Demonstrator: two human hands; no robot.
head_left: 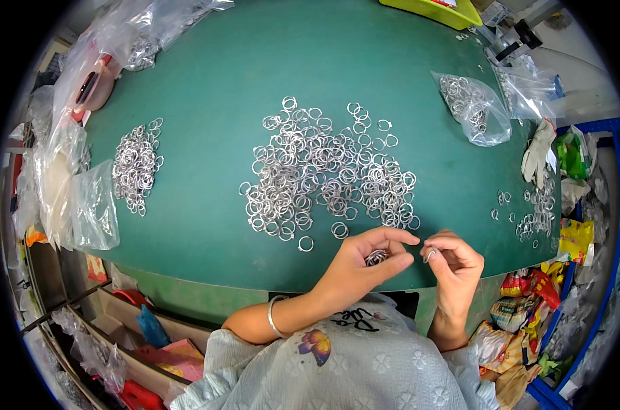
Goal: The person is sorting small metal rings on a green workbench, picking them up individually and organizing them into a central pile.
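Metal ring (430, 255) at the right fingertips, just beside the left hand (361, 270)

The ring is in the right hand (457, 263), whose grip seems nearly closed, thumb and index finger pinching it. The left grip is partly curled: it keeps a cluster of rings (376, 257) in the palm, while its thumb and index tips stand apart and point to the right.

The relation which matters most, in my judgement, is the small gap between the two hands. From the left fingertips, the single ring lies just to the right, above the near edge of the surface (207, 143). Being round, it has no clear long axis; its exact tilt I cannot tell. The large ring pile (324, 160) lies beyond both hands, and the left one is nearer to it.
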